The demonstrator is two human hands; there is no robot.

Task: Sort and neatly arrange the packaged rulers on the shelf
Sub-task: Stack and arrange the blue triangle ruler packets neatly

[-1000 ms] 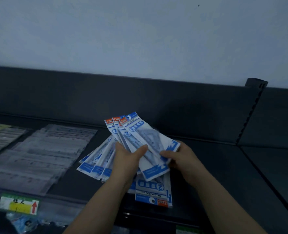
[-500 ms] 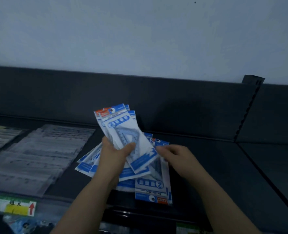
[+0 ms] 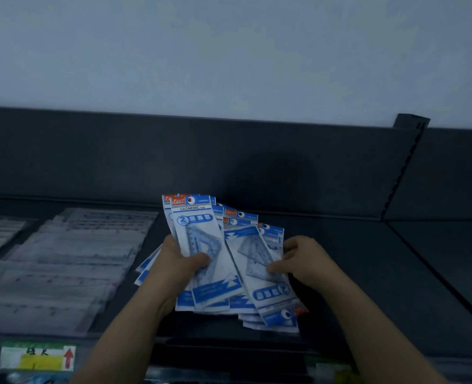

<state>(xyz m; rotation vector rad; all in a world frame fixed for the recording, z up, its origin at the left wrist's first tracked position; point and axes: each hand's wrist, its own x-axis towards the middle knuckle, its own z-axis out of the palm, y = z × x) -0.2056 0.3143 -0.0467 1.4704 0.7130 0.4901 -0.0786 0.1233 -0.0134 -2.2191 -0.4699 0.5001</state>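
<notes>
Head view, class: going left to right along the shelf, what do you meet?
Flat stack of pale clear-wrapped rulers → left hand → fan of blue-and-white packaged rulers → right hand → dark notched metal shelf upright.

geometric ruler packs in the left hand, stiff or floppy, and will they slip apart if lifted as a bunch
Probably fairly stiff: the geometric ruler packs stand flat above the left hand without drooping. Likely slippery: the smooth plastic sleeves are fanned out of line. Probably light, since one hand grips several.
</notes>
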